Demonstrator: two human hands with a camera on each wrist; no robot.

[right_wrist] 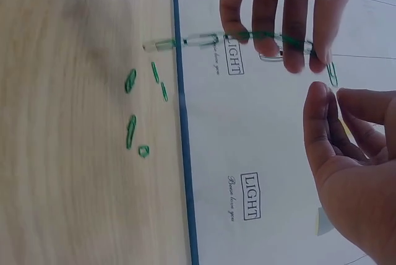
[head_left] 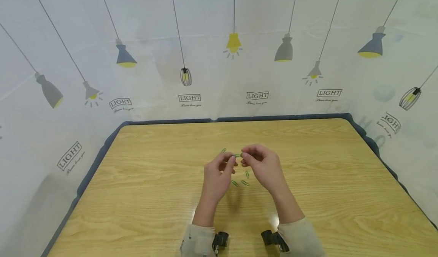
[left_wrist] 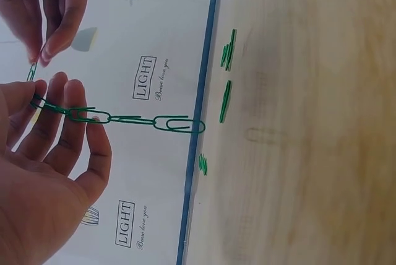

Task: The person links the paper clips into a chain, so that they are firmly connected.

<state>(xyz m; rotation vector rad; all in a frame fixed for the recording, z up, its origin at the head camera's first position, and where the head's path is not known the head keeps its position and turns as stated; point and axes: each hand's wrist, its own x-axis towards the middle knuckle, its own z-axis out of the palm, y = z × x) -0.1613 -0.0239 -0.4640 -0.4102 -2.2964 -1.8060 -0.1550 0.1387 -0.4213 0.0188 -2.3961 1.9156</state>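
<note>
My left hand [head_left: 217,175] pinches a chain of green paper clips [left_wrist: 131,119] between thumb and forefinger. The chain trails across the other fingers in both wrist views, its far end hanging free. One end paper clip [head_left: 237,155] spans the gap between the two hands. The thumb and forefinger of my right hand [head_left: 265,167] pinch the tip of that clip. Both hands are raised above the table, close together. Below them lie several loose green paper clips [head_left: 245,183], also seen in the right wrist view as scattered paper clips [right_wrist: 131,132].
The wood-grain table [head_left: 147,196] has a dark blue edging [head_left: 171,121] along its back and sides. Behind it hangs a pale sheet [head_left: 212,21] printed with lamps. Both wrists carry small black cameras [head_left: 223,238] over light sleeves [head_left: 302,238].
</note>
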